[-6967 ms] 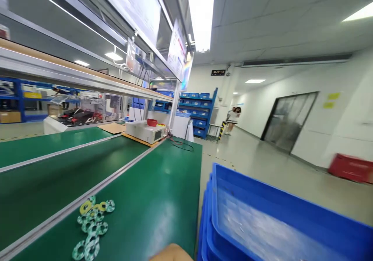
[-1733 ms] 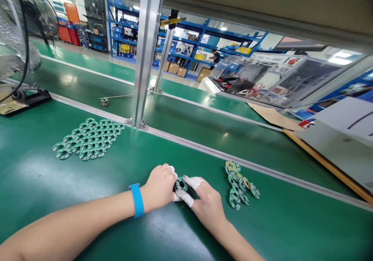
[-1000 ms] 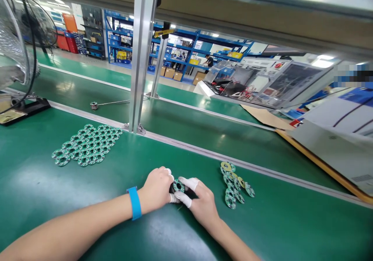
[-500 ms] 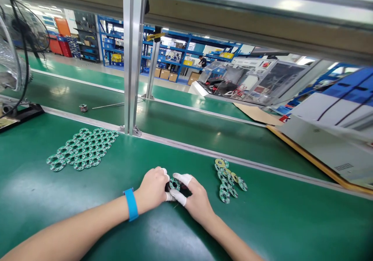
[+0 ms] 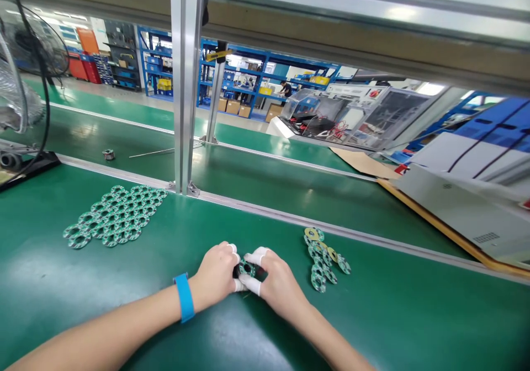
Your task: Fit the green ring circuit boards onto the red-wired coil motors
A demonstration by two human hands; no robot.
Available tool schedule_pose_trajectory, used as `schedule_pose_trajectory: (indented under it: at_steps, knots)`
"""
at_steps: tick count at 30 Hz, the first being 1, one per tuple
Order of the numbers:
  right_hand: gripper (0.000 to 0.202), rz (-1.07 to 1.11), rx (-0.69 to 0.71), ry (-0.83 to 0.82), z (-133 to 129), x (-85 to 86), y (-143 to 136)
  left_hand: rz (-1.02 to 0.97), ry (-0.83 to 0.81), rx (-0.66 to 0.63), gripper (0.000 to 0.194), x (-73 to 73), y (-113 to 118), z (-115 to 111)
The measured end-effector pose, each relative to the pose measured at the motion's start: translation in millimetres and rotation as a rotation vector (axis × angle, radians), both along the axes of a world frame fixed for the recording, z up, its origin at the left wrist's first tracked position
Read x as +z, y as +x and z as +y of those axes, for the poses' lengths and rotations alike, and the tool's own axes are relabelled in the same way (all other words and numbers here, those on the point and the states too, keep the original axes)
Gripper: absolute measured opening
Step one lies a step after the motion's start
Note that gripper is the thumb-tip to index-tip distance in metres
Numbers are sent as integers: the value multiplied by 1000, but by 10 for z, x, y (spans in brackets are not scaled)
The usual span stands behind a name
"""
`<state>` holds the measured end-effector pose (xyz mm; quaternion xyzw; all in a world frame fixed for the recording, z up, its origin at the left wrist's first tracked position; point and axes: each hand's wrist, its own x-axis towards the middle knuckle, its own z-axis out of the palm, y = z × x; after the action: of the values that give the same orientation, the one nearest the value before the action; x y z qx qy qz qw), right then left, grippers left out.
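Observation:
A green ring-shaped circuit board (image 5: 247,268) is between my two hands, above the green bench. My right hand (image 5: 275,277), with white finger covers on thumb and forefinger, grips this board from the right. My left hand (image 5: 218,271), also with white covers and a blue wristband, is closed around a dark part at the board's left side; that part is mostly hidden by the fingers. On the left lies a block of similar ring boards (image 5: 120,213) in close rows. A looser cluster of ring boards (image 5: 318,260), a few showing yellow faces, lies to the right.
A metal post (image 5: 184,89) rises from the rail behind my hands. Past the rail, a small wound part (image 5: 108,154) and a thin rod (image 5: 151,153) rest on the belt. A grey panel (image 5: 464,205) stands at right; a person (image 5: 286,89) is far behind.
The view has shifted slightly. My right fingers are now a little closer around the ring board, while my left hand keeps nearly the same grip.

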<state>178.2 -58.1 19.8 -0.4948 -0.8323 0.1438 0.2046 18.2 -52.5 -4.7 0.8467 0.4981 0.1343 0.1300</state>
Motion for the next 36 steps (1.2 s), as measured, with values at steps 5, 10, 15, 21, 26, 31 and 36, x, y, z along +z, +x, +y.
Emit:
schedule_pose_trajectory:
  at_steps: [5,10,15,21,26,31,36]
  knots:
    - [21,97,-19,-33,-21,-70,54,-7,-14,-7,26,12,10,8]
    - [43,358,146,-313,55,-61,258,-65,-81,-16,50,176,-48,-25]
    - [43,365,185,-392,87,-94,309,-83,26,-157,19,263,-76,-115]
    - [36,376,72,-397,28,-176,207,133,292,-351,15,49,19,-180]
    - [36,385,13,-430,26,-213,137,248,553,-386,13,-54,77,-243]
    - [45,346,-2,-328,-46,-47,336,211,511,-370,12,-8,45,-219]
    - [14,201,303,-569,-443,176,746,-113,171,-179,29,65,17,-191]
